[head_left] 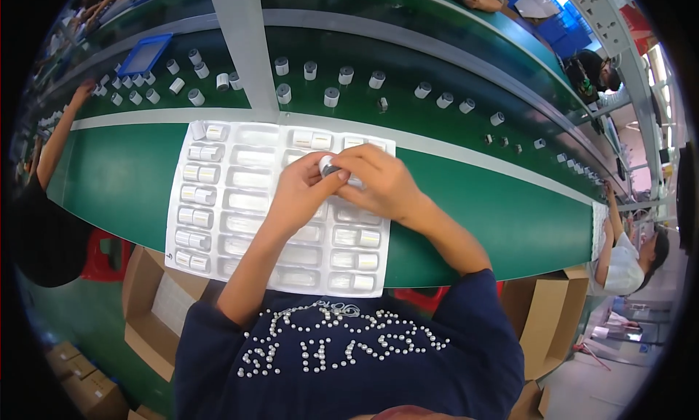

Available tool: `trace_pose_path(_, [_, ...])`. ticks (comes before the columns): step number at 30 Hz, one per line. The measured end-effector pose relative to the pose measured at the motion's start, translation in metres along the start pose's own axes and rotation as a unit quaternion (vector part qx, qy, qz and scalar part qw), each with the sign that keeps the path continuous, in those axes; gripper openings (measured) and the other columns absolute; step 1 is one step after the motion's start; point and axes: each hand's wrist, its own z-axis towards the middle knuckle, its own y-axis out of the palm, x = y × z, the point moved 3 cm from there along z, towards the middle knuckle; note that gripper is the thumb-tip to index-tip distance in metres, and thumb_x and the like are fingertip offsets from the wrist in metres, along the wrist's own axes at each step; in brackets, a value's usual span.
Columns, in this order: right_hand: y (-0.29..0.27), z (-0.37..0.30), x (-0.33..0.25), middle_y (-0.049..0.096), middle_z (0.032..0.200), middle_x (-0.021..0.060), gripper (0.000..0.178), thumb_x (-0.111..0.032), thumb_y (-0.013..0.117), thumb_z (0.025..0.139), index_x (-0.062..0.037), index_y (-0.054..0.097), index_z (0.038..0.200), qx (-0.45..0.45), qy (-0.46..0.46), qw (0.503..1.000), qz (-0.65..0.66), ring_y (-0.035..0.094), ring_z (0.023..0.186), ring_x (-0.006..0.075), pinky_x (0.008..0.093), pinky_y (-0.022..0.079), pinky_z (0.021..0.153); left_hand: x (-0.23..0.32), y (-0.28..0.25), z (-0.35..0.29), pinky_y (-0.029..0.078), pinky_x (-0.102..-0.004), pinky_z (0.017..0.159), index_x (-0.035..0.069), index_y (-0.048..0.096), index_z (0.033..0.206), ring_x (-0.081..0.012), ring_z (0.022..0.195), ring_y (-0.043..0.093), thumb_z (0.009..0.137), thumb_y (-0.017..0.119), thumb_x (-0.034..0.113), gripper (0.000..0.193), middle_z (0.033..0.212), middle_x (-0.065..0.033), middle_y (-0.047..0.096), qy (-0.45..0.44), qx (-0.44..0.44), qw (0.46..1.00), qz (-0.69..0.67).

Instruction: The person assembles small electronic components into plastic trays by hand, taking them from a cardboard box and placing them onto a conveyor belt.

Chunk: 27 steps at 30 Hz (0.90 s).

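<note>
Between the fingers of my left hand (297, 194) and my right hand (384, 181) is a small white cylinder (326, 162) with a dark grey end. Both hands are closed on it, thumbs and fingertips meeting around it. They hold it over a white plastic tray (172, 231) with rows of oblong hollows. White cylinders (200, 174) lie on their sides all down the left column. More lie in the top and lower right hollows, while the second column shows bare plastic. My hands and forearms cover part of the tray's middle.
Beyond the green table (480, 216), upright white cylinders (331, 97) stand on a green conveyor (408, 118), near a blue tray (145, 54). A pale post (244, 49) rises behind my tray. Open cardboard boxes (156, 311) flank me. Co-workers sit left, right and opposite.
</note>
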Motion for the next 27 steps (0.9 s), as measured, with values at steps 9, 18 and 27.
trace_pose_path(9, [-0.056, -0.036, 0.164, 0.068, 0.098, 0.0181, 0.033, -0.021, 0.073, 0.081, 0.0009, 0.067, 0.106, 0.009, 0.293, 0.939, -0.178, 0.067, 0.089, 0.0344, 0.0409, 0.052, 0.080, -0.016, 0.036, -0.006, 0.048, -0.0398, 0.086, 0.006, 0.064, 0.116, -0.0277, 0.096, 0.055, 0.079, 0.073, 0.012, 0.038, 0.115, -0.0054, 0.061, 0.291, -0.063, 0.776, 0.556])
trace_pose_path(18, [-0.012, 0.022, 0.168, 0.068, 0.095, 0.0145, 0.035, -0.036, 0.075, 0.080, -0.0074, 0.069, 0.099, -0.135, 0.163, 0.937, -0.279, 0.065, 0.097, 0.0337, 0.0466, 0.043, 0.092, -0.014, 0.033, -0.003, 0.047, -0.0438, 0.085, 0.003, 0.064, 0.110, -0.0300, 0.095, 0.057, 0.080, 0.072, 0.009, 0.032, 0.104, -0.0103, 0.066, 0.250, -0.081, 0.827, 0.496])
trace_pose_path(27, [-0.030, 0.021, 0.146, 0.068, 0.103, 0.0118, 0.029, -0.004, 0.070, 0.086, -0.0014, 0.065, 0.115, 0.041, 0.312, 0.933, 0.174, 0.066, 0.101, 0.0210, 0.0344, 0.054, 0.087, 0.004, 0.038, -0.001, 0.055, -0.0326, 0.088, -0.001, 0.057, 0.126, -0.0241, 0.098, 0.067, 0.091, 0.067, 0.009, 0.037, 0.108, -0.0136, 0.067, 0.059, 0.006, 0.996, 0.070])
